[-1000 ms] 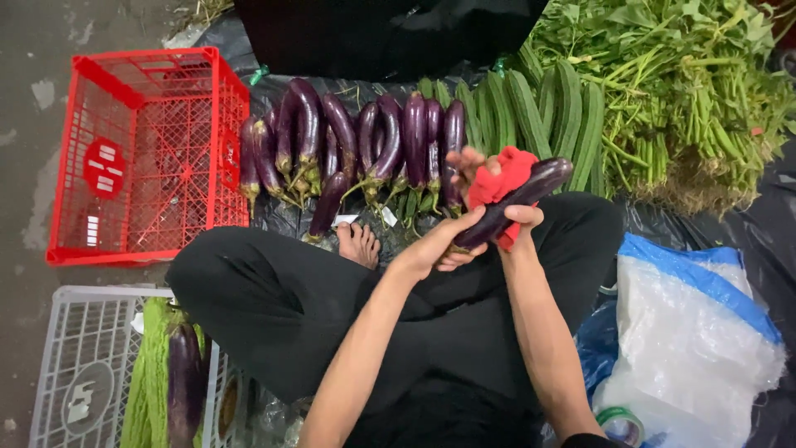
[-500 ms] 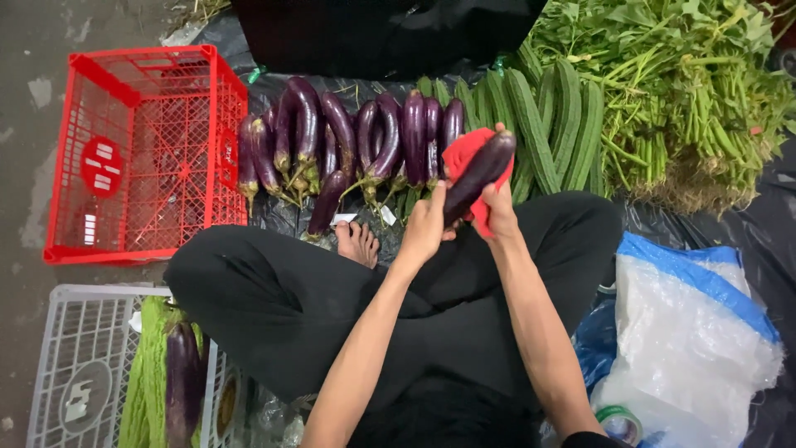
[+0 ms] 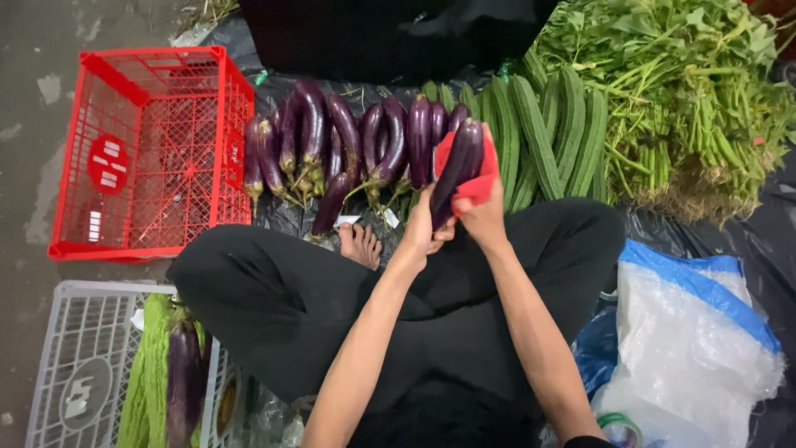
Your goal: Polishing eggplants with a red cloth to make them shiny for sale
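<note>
Above the lap, left hand (image 3: 421, 226) and right hand (image 3: 482, 217) grip 1 eggplant (image 3: 458, 170) in red cloth (image 3: 479, 184); wiping step underway; next needs rotating it.

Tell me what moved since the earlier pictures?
The eggplant with the red cloth went from lying slanted by the knee to standing more upright, closer to the eggplant row. The left hand and right hand kept holding it. The red crate, ridged gourds and leafy greens stayed put.
</note>
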